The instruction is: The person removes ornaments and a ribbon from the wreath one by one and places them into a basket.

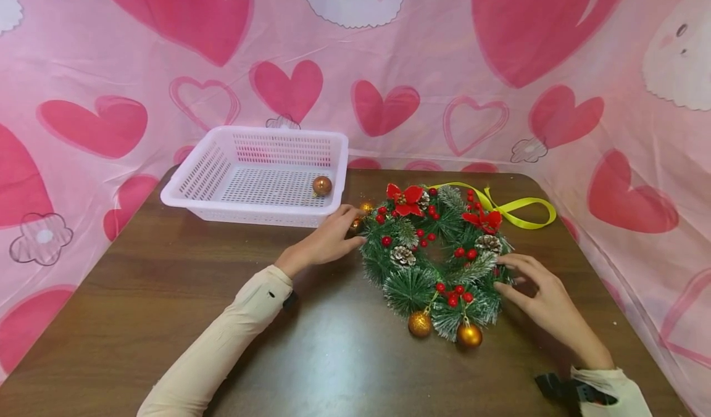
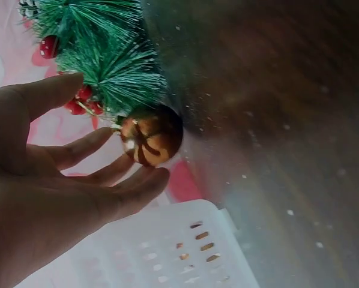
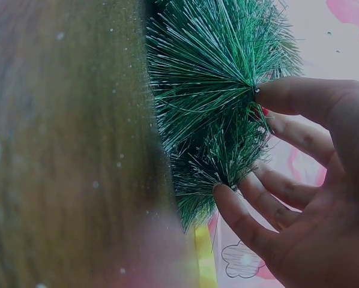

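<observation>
Head view: shows a green wreath lying flat on the desk with trimmings upward, probably to leave berries, pinecones and each red flower plainly visible. Lies between the left hand and the right hand, presumably to be steadied from opposite sides without hiding its face. Bears a glittery gold bauble and a smooth gold bauble at the near edge, both just outside the greenery, likely to show rather than sink among the needles. Has a yellow ribbon looped out at the far right, well apart from all fingers, perhaps to avoid snagging. Includes a white basket at the back left, near the left hand, apparently for easy reach, with a brown bauble inside toward its right end.

Left wrist view: shows fingers loosely curved and spread, up against a patterned bauble beside the wreath's rim, with the thumb well away; suggests touching, not gripping.

Right wrist view: shows fingers wide, with tips against the outer needles, probably to steady lightly without crushing.
</observation>
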A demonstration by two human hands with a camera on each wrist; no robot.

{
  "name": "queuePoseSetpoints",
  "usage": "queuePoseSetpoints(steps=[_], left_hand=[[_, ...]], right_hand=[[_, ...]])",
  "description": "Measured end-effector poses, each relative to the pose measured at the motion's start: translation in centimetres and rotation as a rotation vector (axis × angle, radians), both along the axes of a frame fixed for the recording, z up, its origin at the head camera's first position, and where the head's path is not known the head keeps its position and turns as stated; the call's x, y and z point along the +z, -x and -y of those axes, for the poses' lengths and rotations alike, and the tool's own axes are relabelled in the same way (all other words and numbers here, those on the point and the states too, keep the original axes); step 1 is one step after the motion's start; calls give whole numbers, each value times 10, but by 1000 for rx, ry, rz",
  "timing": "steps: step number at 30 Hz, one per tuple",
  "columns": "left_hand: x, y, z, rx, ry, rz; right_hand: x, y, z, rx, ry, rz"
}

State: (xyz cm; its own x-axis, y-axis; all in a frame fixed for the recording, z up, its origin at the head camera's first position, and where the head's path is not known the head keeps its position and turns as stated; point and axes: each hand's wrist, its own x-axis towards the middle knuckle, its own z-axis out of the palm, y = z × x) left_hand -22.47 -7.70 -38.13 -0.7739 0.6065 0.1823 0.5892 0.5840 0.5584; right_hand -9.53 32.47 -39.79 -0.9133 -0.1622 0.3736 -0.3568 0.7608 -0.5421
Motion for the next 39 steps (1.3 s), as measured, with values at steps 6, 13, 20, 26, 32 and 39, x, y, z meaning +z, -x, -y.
queuePoseSetpoints(steps=[6, 13, 20, 26, 32, 39], left_hand=[[-3, 1, 2, 2, 16, 34], [-7, -1, 2, -8, 62, 46], [-8, -1, 3, -35, 53, 34], [-9, 0, 3, -49, 29, -2], [-10, 1, 4, -49, 10, -19], [-8, -1, 4, -55, 17, -6]], right_hand=[[1, 0, 0, 1, 0, 1], [0, 0, 0, 4, 9, 2], [-1, 0, 0, 6, 11, -5], [-1, 0, 0, 2, 8, -1], [-1, 1, 0, 2, 3, 0], [-1, 0, 0, 1, 1, 0]])
